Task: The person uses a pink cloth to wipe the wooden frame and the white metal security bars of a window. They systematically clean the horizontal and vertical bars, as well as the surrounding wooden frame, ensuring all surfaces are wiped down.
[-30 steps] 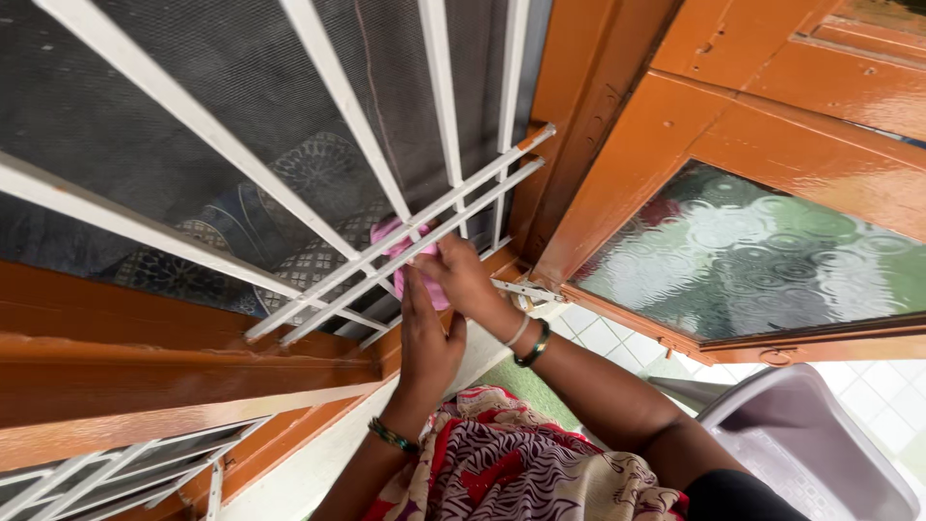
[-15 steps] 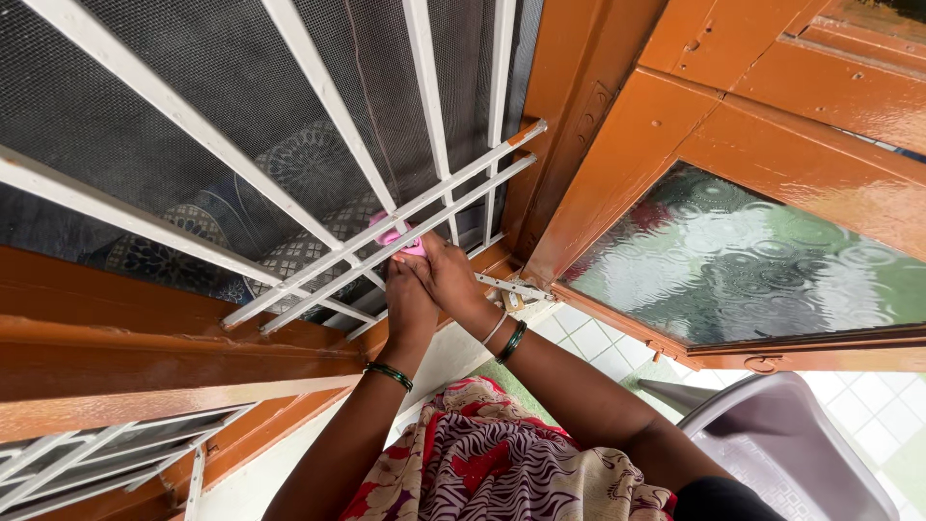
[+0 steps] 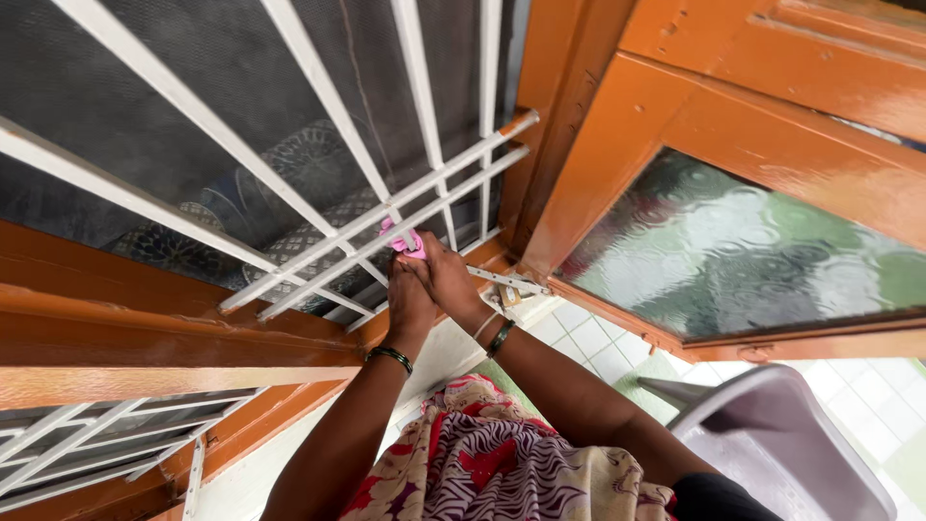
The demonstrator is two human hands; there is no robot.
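Both hands up at the white window grille point(image 3: 318, 207), working a pink cloth point(image 3: 400, 240) at the double crossbar near its right end. Right hand point(image 3: 446, 275) is closed on the cloth, fingers curled over it and pressing it against the bars; only a small pink wad shows above the knuckles. Left hand point(image 3: 409, 304) sits just below and touching the right, fingers together and pointing up at the cloth; cannot tell whether it actually pinches the cloth or just backs up the other hand. Change versus a second ago: the cloth then showed as a larger pink patch behind the bars with the left palm flat and lower; now it's bunched tight and both hands have closed in on the same spot of the crossbar. Reads as the wiping being concentrated on that one joint of the grille rather than swept along it. Surroundings: dark mesh point(image 3: 193, 145) behind the bars, orange wooden frame point(image 3: 174, 333) around the window, open shutter with patterned glass point(image 3: 743, 251) to the right, hinge bracket point(image 3: 506, 283) just beside the right wrist. Bangles on both wrists. Grey plastic chair point(image 3: 791, 453) lower right, tiled floor point(image 3: 598, 347) below, patterned garment point(image 3: 492, 473) at the bottom edge.
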